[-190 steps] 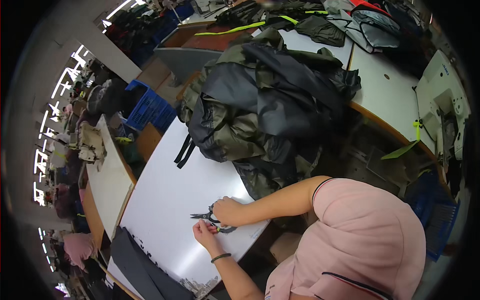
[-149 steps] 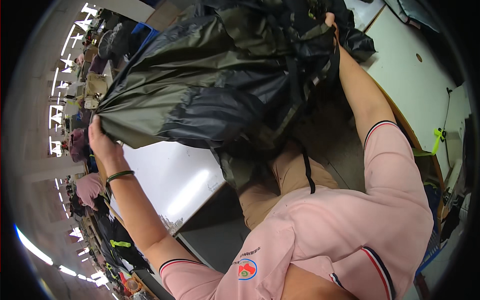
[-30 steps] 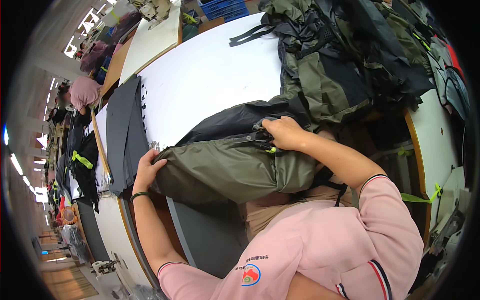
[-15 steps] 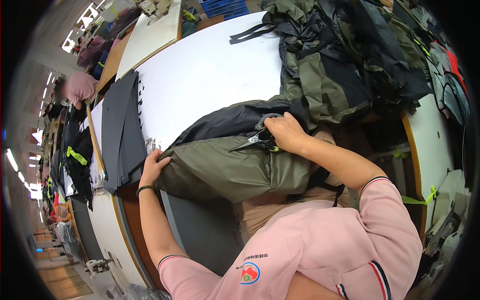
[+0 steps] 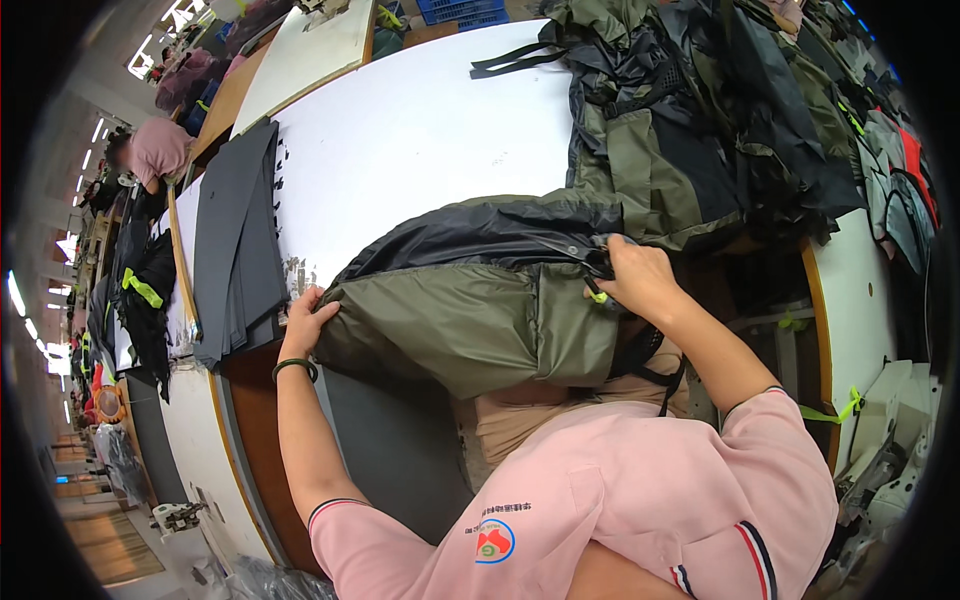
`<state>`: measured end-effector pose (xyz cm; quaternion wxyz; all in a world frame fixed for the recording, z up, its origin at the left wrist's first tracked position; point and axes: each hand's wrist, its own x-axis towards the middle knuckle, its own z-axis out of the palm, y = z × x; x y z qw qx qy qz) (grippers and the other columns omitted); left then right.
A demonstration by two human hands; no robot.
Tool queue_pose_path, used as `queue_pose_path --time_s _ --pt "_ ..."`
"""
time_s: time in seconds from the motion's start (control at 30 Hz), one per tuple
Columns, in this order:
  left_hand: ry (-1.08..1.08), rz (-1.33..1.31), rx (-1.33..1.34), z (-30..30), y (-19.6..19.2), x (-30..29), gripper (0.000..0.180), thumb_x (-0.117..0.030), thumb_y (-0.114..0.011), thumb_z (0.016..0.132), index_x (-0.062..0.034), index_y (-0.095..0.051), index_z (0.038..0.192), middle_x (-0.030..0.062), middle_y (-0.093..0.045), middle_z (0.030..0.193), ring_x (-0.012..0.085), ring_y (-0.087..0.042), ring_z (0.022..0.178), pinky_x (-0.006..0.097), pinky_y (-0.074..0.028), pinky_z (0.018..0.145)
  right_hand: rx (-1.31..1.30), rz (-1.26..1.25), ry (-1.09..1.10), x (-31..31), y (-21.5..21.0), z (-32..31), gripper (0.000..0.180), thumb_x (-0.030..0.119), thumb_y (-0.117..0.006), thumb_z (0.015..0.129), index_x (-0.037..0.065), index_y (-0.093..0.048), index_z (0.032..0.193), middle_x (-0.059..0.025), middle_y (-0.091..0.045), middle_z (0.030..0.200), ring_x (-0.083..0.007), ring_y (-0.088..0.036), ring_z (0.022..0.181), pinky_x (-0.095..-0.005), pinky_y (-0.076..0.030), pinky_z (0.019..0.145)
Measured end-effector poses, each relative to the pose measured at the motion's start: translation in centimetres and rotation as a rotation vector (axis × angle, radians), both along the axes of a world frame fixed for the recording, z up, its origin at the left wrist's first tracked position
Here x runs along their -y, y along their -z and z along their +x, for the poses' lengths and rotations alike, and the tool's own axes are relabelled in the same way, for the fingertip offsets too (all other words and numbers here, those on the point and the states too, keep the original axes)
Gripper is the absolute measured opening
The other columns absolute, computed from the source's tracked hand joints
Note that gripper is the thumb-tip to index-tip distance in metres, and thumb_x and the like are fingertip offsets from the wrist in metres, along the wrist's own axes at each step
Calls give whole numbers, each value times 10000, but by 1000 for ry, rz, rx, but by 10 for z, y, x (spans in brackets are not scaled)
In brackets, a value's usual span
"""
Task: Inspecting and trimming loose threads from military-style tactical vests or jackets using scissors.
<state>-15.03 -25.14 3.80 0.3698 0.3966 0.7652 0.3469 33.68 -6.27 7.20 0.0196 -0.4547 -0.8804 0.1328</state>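
A bag piece of olive fabric (image 5: 440,310) with a black strip (image 5: 440,240) along its far side lies across the near table edge and hangs over my lap. My left hand (image 5: 304,325) pinches its left end between thumb and fingers. Near the other end, my right hand (image 5: 642,277) is closed round a pair of scissors (image 5: 573,250) with dark handles and a yellow-green tag. Their blades point left over the black fabric; whether they touch it I cannot tell.
Beyond lies a heap of olive and black bags (image 5: 680,150) with straps on the white tabletop (image 5: 420,120). Dark grey panels (image 5: 235,240) are stacked at the left. A blue crate (image 5: 465,12) stands at the back, and a person in pink (image 5: 160,150) sits far left.
My right hand has moved right with the scissors, whose blades have swung from the olive panel onto the black strip. My left hand keeps its grip on the fabric end.
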Motion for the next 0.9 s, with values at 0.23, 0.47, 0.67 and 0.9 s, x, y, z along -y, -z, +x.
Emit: queue_pose_path --time_s 0.23,0.47,0.67,0.9 --pt "-8 72 -45 3 4 0 118 -67 -682 833 -36 -581 886 -22 -582 795 83 -515 747 242 -429 709 -246 -215 262 20 38 39 543 463 -830 702 20 -567 874 -134 -643 782 -261 -646 743 -362 -496 684" --pt "93 -33 87 36 -56 9 110 -32 -677 819 -35 -586 880 -34 -585 794 67 -521 748 228 -427 687 -1378 -335 169 6 -85 101 368 -46 -752 651 104 -491 861 -31 -551 793 -105 -540 640 -232 -415 519" --pt "389 -52 177 87 -118 -17 132 -60 -707 801 -8 -628 893 -31 -608 804 65 -534 779 238 -450 719 -1265 31 49 5 -166 186 313 -30 -677 740 98 -424 873 -39 -525 759 -81 -460 589 -219 -376 540" --pt "528 -80 -224 118 -66 -75 241 -164 -715 823 -1 -628 978 52 -613 795 138 -568 788 277 -465 731 -634 127 492 -8 -81 184 258 111 -773 779 26 -533 822 -22 -592 734 -83 -545 658 -257 -451 628"
